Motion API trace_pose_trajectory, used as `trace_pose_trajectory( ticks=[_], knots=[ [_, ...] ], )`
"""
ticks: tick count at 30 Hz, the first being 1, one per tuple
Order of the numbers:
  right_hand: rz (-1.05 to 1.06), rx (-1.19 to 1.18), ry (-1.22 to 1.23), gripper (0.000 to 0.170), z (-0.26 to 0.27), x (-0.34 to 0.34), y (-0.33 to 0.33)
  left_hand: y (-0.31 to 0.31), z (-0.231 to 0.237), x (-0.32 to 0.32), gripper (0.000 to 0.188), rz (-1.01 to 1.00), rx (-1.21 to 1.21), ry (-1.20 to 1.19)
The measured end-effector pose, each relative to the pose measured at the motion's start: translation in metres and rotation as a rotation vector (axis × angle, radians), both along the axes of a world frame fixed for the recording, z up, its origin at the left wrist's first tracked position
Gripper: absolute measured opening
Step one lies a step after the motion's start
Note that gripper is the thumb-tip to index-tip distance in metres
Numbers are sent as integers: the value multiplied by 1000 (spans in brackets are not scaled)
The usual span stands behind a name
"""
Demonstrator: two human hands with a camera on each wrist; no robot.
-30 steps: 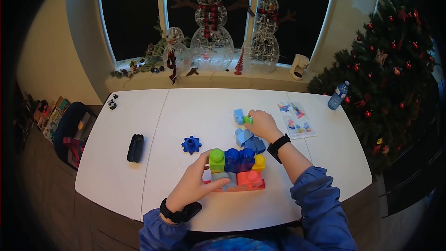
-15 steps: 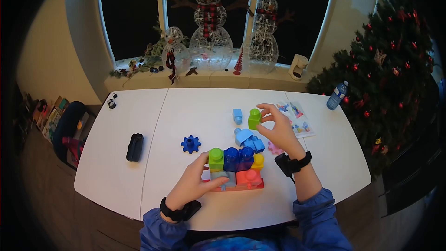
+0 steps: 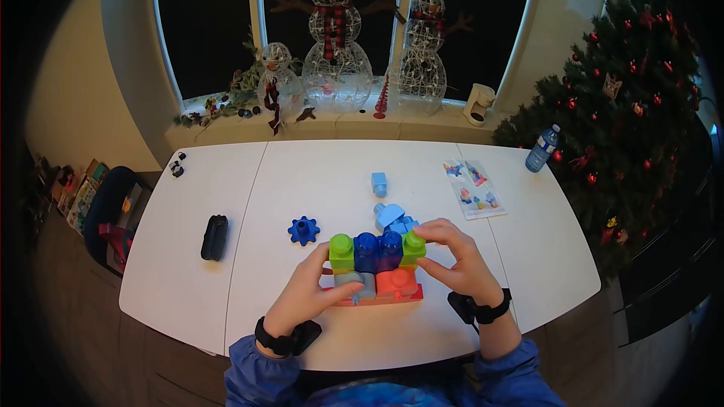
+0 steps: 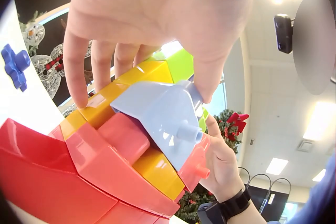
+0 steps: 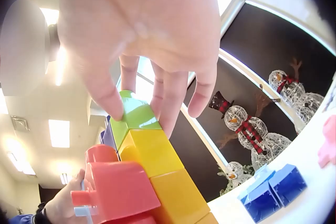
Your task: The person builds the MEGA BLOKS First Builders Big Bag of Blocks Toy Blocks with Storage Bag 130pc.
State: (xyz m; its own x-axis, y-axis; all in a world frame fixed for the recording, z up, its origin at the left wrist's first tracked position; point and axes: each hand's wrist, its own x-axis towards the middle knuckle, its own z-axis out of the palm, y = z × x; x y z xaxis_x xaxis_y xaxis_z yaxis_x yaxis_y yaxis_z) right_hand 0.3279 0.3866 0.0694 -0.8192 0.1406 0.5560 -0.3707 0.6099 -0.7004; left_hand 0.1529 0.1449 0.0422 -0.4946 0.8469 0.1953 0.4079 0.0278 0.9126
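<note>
I am reaching forward with both arms, blue-sleeved left [image 3: 258,374] and blue-sleeved right [image 3: 516,374], angling them inward past black-banded wrists [image 3: 490,307]. My bare left hand [image 3: 305,298] is gripping, its thumb stretching along the near side while its fingers are reaching round the far side. My bare right hand [image 3: 458,262], slightly farther forward, is pinching from above, its little finger [image 5: 202,95] hanging free.

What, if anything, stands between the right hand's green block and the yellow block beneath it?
Nothing visible: the right hand pinches the green block, and its lower edge meets the yellow block in the right wrist view.
</note>
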Motion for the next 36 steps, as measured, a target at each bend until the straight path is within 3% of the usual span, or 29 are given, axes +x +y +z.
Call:
trace_pose_trajectory(
  ticks=[9,15,18,22,25,31,36],
  knots=[
    [-5,48,28,52,-3,2,0,0,2,0,73,-11,5,3],
    [50,-77,-74,38,9,2,7,0,5,-1,71,-18,-9,13],
    [-142,-143,-198,31,11,-16,21,1,6,-2,65,12,61,54],
    [-381,296,-522,31,-21,-50,48,6,13,-4,53,65,160,45],
    [-414,522,-522,33,-58,-65,60,8,14,-8,44,44,191,61],
    [-459,376,-603,32,-59,-70,59,11,17,-11,37,36,191,102],
    [-387,399,-617,31,-56,-68,55,14,12,-12,39,27,203,68]
  ],
)
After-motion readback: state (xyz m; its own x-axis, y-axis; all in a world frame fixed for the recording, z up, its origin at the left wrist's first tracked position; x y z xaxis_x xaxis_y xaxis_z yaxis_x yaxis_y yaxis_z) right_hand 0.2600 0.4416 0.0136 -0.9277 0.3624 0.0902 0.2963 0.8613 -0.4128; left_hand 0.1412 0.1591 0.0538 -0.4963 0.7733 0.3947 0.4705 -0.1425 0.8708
